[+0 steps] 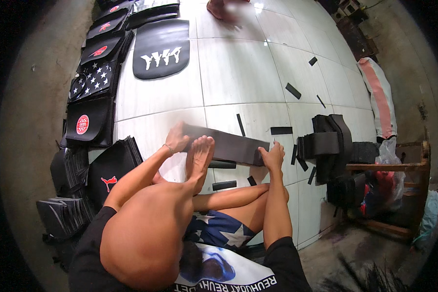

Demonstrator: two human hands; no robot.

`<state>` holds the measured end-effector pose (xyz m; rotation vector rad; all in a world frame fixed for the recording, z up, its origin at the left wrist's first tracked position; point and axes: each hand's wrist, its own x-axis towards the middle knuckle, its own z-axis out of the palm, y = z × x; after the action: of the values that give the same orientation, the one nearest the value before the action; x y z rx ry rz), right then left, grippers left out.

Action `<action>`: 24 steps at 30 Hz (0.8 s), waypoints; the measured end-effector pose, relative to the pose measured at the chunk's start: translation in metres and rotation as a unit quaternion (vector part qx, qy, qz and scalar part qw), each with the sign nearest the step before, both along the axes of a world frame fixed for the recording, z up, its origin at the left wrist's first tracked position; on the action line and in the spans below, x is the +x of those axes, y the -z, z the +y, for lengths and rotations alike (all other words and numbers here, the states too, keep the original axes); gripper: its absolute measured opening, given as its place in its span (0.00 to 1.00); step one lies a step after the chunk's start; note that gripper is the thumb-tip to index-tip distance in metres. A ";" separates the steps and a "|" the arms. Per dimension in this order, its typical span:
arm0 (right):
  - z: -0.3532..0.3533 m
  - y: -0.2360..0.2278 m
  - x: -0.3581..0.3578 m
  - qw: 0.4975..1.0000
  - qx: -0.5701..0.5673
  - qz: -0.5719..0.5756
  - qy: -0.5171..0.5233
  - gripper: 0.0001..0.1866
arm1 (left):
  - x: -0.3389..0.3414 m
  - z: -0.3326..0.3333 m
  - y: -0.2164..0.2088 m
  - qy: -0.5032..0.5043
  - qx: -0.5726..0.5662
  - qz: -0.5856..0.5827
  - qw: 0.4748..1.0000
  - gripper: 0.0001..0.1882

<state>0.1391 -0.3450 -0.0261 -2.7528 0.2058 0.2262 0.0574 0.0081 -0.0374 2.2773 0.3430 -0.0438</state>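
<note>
A long, dark grey strip of sheet material (232,146) stretches between my two hands, low over the tiled floor. My left hand (177,138) grips its left end, slightly blurred, with the fingertips partly hidden. Closed on the right end is my right hand (273,156), thumb on top of the strip. My bare foot (200,155) overlaps the strip near my left hand; whether it presses on it I cannot tell. Small black offcuts (281,130) lie about the strip, several of them beyond and beside my right hand.
Stacks of black flaps with printed motifs (90,121) line the left side. One black flap with white figures (161,51) lies flat farther off. At right are piled dark strips (331,146), a wooden frame (389,167), a plastic bag (388,168) and a white-and-pink roll (378,97).
</note>
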 end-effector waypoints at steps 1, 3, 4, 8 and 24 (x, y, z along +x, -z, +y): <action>0.001 -0.011 0.005 0.997 0.055 -0.018 -0.050 0.43 | 0.011 -0.001 -0.017 0.038 0.031 -0.036 0.998 0.19; 0.013 -0.037 0.016 0.975 0.135 -0.060 -0.167 0.47 | 0.036 -0.020 -0.071 0.099 -0.007 -0.063 0.993 0.15; 0.035 -0.058 0.020 0.953 0.165 -0.089 -0.238 0.49 | 0.046 -0.021 -0.088 0.145 0.069 -0.090 0.983 0.13; 0.087 -0.110 0.035 0.897 0.272 -0.091 -0.337 0.52 | 0.073 -0.054 -0.138 0.269 0.235 -0.181 0.916 0.17; 0.070 -0.199 0.062 0.703 0.681 -0.203 -0.033 0.14 | 0.132 0.001 -0.103 0.206 -0.114 -0.051 0.970 0.64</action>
<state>0.2015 -0.2750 0.1726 -1.2405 -0.1552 -0.1838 0.1897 0.0089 0.0652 2.0759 -0.1860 -0.1690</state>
